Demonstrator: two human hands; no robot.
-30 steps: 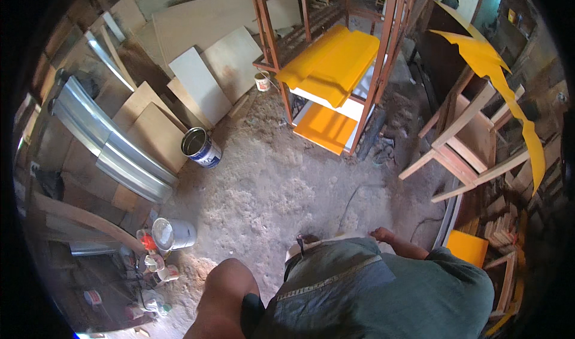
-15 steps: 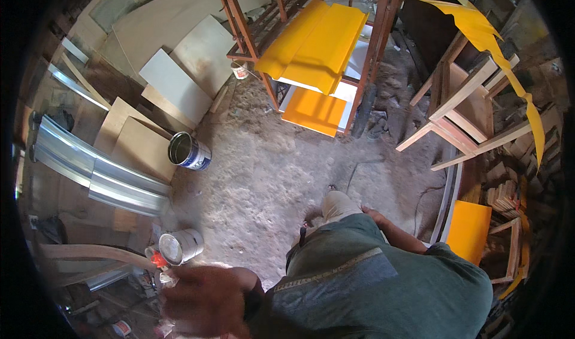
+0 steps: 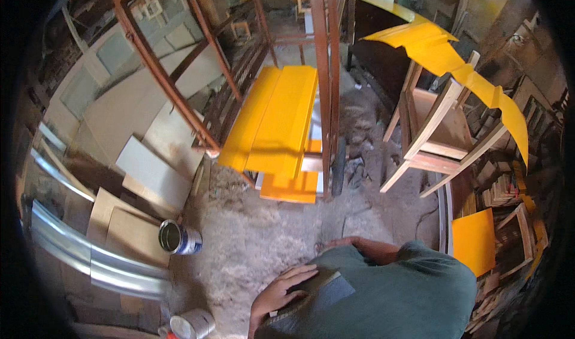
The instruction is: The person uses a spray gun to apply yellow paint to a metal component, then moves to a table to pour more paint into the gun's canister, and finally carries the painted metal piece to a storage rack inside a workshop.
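Note:
My left hand (image 3: 286,290) lies flat against the front of my dark green shirt (image 3: 395,291), next to a grey patch on it. Its fingers are stretched out, and nothing shows in them. My right hand (image 3: 340,243) rests low in front of my body, past the shirt's edge. Its fingers are too small and partly hidden to read. Closest on the floor to my left side is a pale paint bucket (image 3: 193,324) with a lid. Farther out stands an open dark blue bucket (image 3: 181,238).
Ahead is a brown metal rack (image 3: 326,87) bearing yellow sheets (image 3: 272,123). To the right, a wooden frame (image 3: 434,123) stands under a bent yellow strip (image 3: 461,69). Shiny metal sheets (image 3: 96,258) and leaning boards (image 3: 156,171) line the left. A yellow panel (image 3: 473,240) leans at right.
My left hand has moved from beside the pale bucket, where it was blurred, onto my shirt front. My right hand has shifted slightly forward. The view has tilted up, showing more of the rack.

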